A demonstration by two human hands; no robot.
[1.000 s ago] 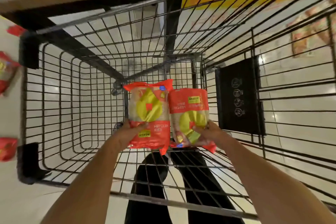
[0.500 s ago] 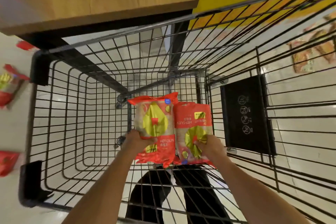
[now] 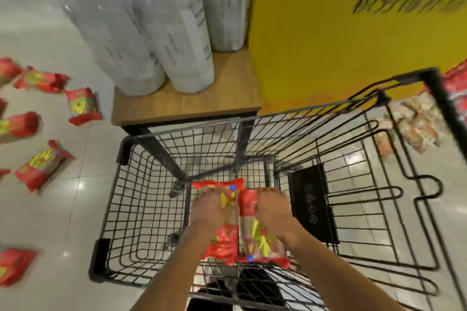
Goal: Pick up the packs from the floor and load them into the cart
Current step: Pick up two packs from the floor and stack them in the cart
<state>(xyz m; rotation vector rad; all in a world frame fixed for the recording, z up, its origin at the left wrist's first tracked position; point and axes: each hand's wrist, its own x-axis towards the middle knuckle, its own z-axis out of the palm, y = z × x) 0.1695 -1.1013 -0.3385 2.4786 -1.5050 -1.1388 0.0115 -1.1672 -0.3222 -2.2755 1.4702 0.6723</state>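
A: Down under both palms, inside the cart (image 3: 252,154), we have two red packs lying side by side, touching along their long edges. Our left hand (image 3: 211,212) is spread flat over the left pack (image 3: 226,240), and our right hand (image 3: 274,212) is spread flat over the right pack (image 3: 260,242). Fingers lie on top, not curled round, so we are pressing more than gripping.

B: How will they handle, do we think?

A: Light and soft, we judge. The film wrapper looks glossy, so probably slippery, with crimped ends that crumple. Best taken across the middle of the body, palm over the top, not by the flimsy end seals.

B: And what does the cart hold?

A: Only those two packs, as far as we can see; the wire floor to the left of our hands is bare, and the folded child seat to the right is empty.

B: More to fetch?

A: Plenty. Well to the left of our left hand, loose packs on the floor (image 3: 43,166) lie scattered on the tiles. Ahead of our hands, a wooden shelf (image 3: 187,103) carries white wrapped rolls (image 3: 151,40).
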